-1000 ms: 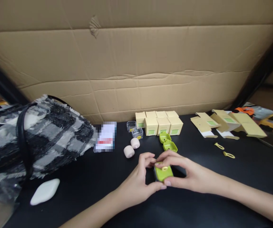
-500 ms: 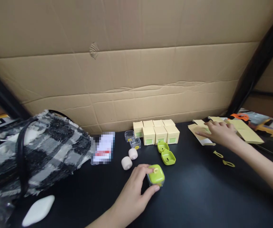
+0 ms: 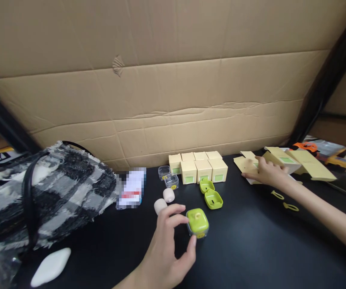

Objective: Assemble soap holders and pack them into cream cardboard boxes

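Observation:
A small clear case with a green lid (image 3: 197,220) and a yellow ring on top stands upright on the black table. My left hand (image 3: 173,241) is beside it, thumb and fingers spread around its left side, holding nothing. Over at the right, my right hand (image 3: 267,171) has its thumb and fingers on a flattened pale yellow carton (image 3: 245,163); the fingers hide part of it. Behind that hand lies a second carton (image 3: 283,157), partly unfolded, with a green window. Two yellow strap loops (image 3: 290,206) lie in front of the right forearm.
Several pale yellow boxes (image 3: 203,167) stand against the cardboard wall (image 3: 173,88). Before them lie an open green case (image 3: 213,199), clear covers (image 3: 171,181) and two pale rounded cases (image 3: 168,195). A checked bag (image 3: 67,184) and a white oval object (image 3: 51,267) are at left.
My left hand has let go of the green-lidded case and drawn back slightly left. My right hand has moved down and left on the flattened carton, which has shifted a little left.

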Tool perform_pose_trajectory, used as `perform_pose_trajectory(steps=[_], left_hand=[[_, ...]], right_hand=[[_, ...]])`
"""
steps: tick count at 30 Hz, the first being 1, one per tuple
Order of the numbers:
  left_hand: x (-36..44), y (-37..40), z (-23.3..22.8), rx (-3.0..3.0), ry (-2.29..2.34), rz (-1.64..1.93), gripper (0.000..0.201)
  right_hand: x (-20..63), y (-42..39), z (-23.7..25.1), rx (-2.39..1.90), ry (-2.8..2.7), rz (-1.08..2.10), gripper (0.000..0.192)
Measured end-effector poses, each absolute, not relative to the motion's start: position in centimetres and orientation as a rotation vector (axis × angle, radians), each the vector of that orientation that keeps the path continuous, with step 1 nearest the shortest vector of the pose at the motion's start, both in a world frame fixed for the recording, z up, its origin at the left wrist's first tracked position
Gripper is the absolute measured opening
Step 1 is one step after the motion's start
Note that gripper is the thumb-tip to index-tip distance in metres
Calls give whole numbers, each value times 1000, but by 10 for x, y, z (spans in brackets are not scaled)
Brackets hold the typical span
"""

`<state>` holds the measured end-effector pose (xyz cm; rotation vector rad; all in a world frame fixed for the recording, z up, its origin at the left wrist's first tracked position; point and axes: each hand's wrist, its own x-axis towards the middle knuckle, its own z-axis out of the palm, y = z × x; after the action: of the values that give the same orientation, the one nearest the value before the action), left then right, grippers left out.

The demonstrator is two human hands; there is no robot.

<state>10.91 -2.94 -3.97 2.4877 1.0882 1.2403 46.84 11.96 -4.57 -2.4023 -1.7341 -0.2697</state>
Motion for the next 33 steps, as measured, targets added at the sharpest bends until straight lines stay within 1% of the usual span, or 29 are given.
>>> perform_pose_trajectory(steps=[5,8,10,13,16,18,22,24,28,30,33], left_hand=[[107,-32,-34,2522,1008,1226,40],[110,-34,-35,2453,980,1295,39],[114,-36,-37,2353,1001,1382,36],[120,-41,-38,2175,1018,1524,31],[122,-45,-38,1991,949,1476,27],[122,-45,-38,1796,871,1386,32],[126,-44,-35,1243,750,1306,69],[129,-42,-32,1020,765,1326,77],[135,-40,-22,911,756,1307,84],[135,-41,-19,912,715,1270,86],[135,-43,-17,889,739,1225,79]], right_hand=[[470,116,-37,-2190,-1629,-185,35],[475,111,-19,-1955,-1683,-124,35],[473,102,-2,-1789,-1696,-118,40],[454,78,22,-1541,-1667,-143,50],[414,41,29,-1321,-1683,-78,51],[384,14,25,-1090,-1759,113,46],[346,-26,9,-782,-2115,360,53],[339,-35,2,-749,-2231,431,56],[333,-40,-9,-758,-2124,486,66],[332,-39,-10,-752,-2112,466,67],[330,-40,-6,-733,-2174,394,67]])
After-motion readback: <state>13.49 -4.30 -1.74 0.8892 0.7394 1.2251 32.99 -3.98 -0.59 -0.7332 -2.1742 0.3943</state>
